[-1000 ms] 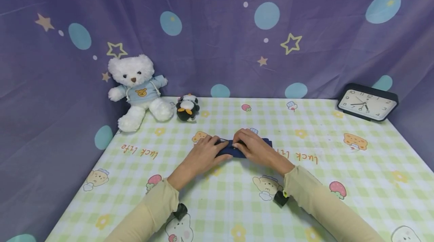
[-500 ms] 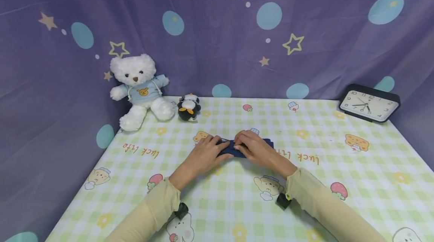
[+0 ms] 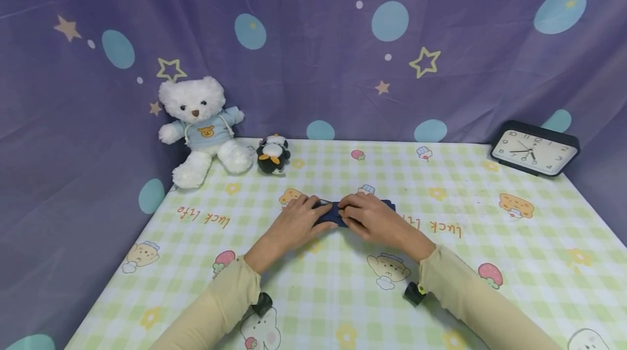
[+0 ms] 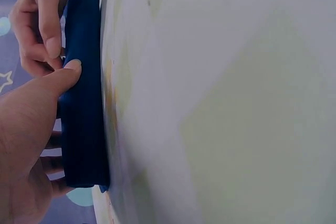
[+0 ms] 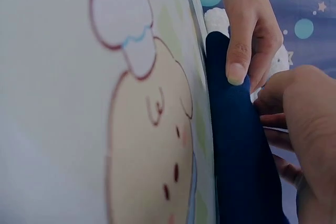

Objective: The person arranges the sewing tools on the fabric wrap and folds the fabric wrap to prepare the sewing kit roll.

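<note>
A long, narrow, dark blue fabric pouch (image 3: 333,216) lies across the middle of the table between both hands. My left hand (image 3: 294,222) holds its left part; in the left wrist view the thumb presses the near face while the fingers reach behind. My right hand (image 3: 374,222) is bent over the pouch's upper edge, its fingertips close to the left thumb. Seen from the right wrist, the right fingers are curled at that edge of the pouch (image 5: 239,150). What the right fingertips pinch there is mostly hidden. A short pale strip shows by the left fingers.
A white teddy bear (image 3: 198,127) in a blue hoodie sits at the back left, with a small penguin plush (image 3: 273,155) beside it. A black-framed clock (image 3: 535,148) leans at the back right. A purple curtain (image 3: 303,67) stands behind the checked tablecloth (image 3: 333,295).
My right hand has turned and come slightly nearer, its knuckles lower over the pouch. The left hand keeps its hold, and the pouch stays in place.
</note>
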Motion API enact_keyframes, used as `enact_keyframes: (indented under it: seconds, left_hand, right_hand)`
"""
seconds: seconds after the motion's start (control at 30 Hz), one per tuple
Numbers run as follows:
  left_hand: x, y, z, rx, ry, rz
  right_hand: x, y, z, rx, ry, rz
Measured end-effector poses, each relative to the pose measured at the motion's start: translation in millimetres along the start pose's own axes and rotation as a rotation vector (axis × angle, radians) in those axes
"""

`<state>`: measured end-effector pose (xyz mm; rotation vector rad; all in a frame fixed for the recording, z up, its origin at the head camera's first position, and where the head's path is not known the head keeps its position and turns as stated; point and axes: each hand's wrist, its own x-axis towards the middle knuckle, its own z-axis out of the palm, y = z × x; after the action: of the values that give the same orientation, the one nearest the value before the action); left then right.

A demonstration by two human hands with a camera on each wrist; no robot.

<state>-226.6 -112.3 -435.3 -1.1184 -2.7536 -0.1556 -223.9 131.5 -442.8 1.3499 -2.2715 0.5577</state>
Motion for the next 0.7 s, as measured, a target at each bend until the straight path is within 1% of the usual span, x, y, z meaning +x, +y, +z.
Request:
enact_keyframes:
  seconds: [0.13,0.33,0.53,0.63,0.7]
  left_hand:
    - [0.0,-0.1,0.1,-0.005,-0.008,-0.005]
    - [0.3,0.9,-1.0,-0.019,-0.019,-0.015]
    - [0.3,1.3,-0.8,-0.039,-0.041,-0.032]
    - [0.5,1.4,-1.0,-0.047,-0.044,-0.038]
    - [0.7,1.5,-1.0,-0.051,-0.041,-0.037]
  right_hand:
    - [0.4,-4.9,-2.1,-0.091,-0.029,-0.027]
    - [0.6,-8.8,-1.7,-0.212,-0.085,-0.031]
    - [0.1,-10.6,-0.4,-0.319,-0.106,-0.068]
    - [-0.6,-11.0,-0.2,-0.324,-0.104,-0.068]
    - [-1.7,-10.6,0.1,-0.296,-0.096,-0.05]
